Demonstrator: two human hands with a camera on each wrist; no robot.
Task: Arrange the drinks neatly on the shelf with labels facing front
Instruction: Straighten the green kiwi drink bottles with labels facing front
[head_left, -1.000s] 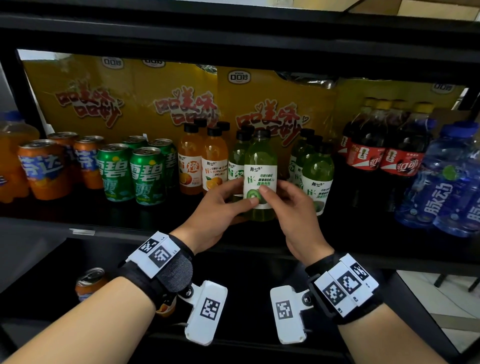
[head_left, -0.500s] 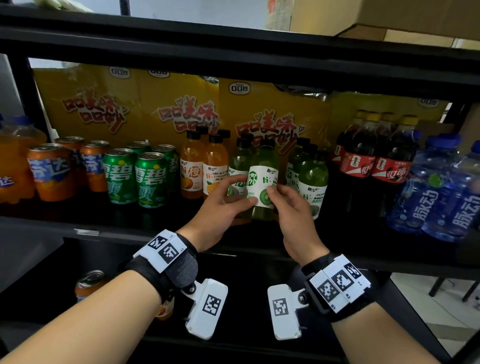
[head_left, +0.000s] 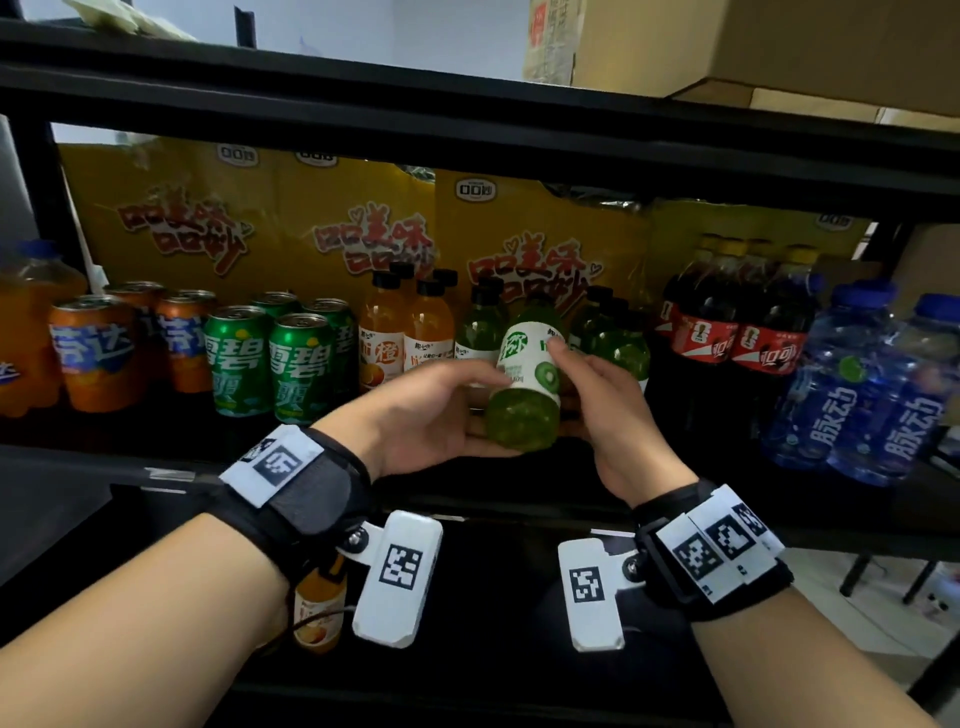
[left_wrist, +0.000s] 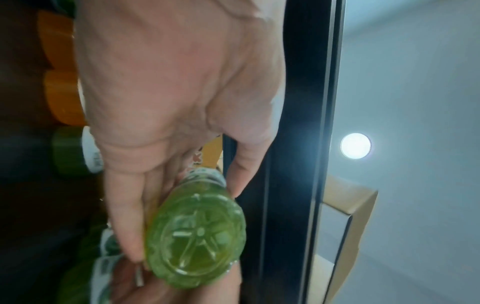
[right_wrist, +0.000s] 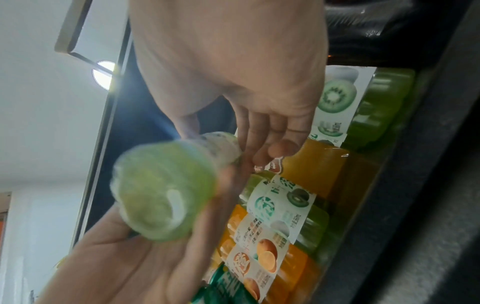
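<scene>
A: Since a moment ago the green bottle has come up off the shelf and tipped, top leaning away and bottom toward us; before, it stood upright in front of the other green bottles.

B: Who has it now?

A: Both. The left hand cradles the lower body from the left with fingers fairly straight along it, and the right hand pinches the label band with curled fingertips. It sits in the air just in front of the green row.

B: How will it handle?

A: Full of juice, so fairly heavy for its size; stiff plastic, smooth (the label likely gives better grip than the bare lower part). I'd hold at the label and support the base.

B: Room to move?

A: Tight. Orange bottles stand just left of the green row, cola bottles just right, and the upper shelf board hangs above. The gap it goes back into is hidden behind the hands, so I can't judge its width.
</scene>
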